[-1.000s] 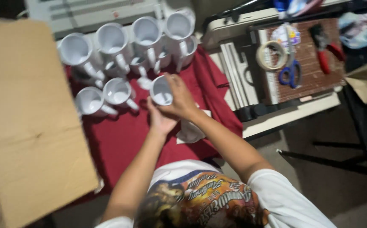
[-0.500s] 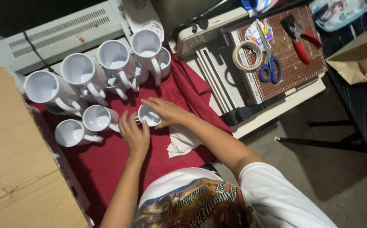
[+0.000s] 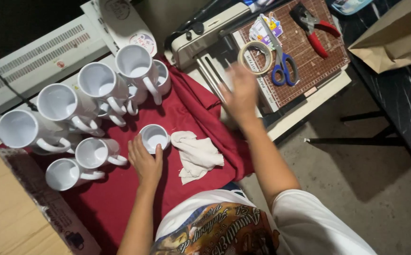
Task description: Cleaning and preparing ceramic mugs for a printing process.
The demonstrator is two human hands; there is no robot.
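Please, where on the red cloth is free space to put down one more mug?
Bare red cloth lies below the left hand, and another patch between the white rag and the paper cutter. The upper left is crowded with white mugs.

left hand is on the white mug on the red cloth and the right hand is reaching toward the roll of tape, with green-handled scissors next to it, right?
Not quite: the scissors have blue handles, not green, as the head view shows. The rest holds: the left hand rests against the white mug on the red cloth, and the right hand, blurred, is reaching toward the roll of tape beside the scissors.
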